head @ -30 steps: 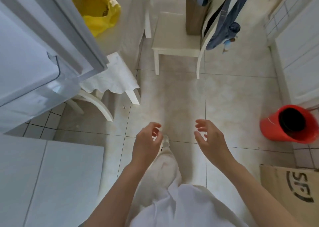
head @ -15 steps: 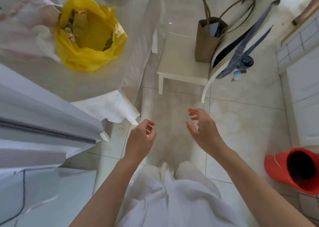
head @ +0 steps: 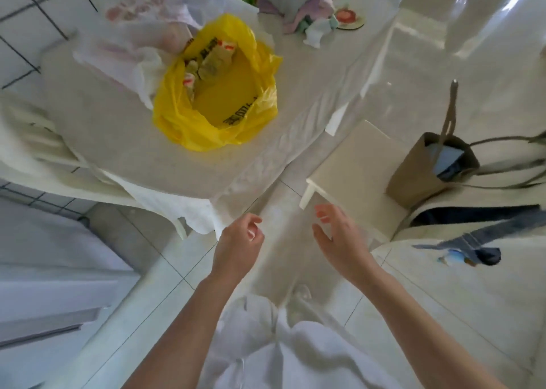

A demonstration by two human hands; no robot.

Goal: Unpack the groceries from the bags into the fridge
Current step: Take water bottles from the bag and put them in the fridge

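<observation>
The table [head: 124,140], covered with a pale cloth, fills the upper left of the view, and on it the task's things are found: a white bag [head: 127,42] toward the far left and, just beside it on its near right, a yellow bag [head: 218,116] whose mouth is spread wide and turned upward. Packets [head: 206,63] can be seen inside the yellow bag, gathered at its far side; their kind cannot be told. The near half of its bottom is shown bare.

A chair [head: 360,164] carrying a brown paper bag [head: 419,172] stands to the right, well apart from the yellow bag.

Both hands are held out over the floor, below the near edge of the table and short of it. From them the yellow bag lies ahead and to the left, higher up. The left hand [head: 239,246] is judged the nearer of the two; the right hand [head: 339,240] would have to cross over further.

As for the grip, nothing is held or touched by either hand. The left hand's fingers are loosely curled, the right hand's are spread and only slightly bent.

A reach up and leftward into the open mouth is judged to be what the coming move calls for.
</observation>
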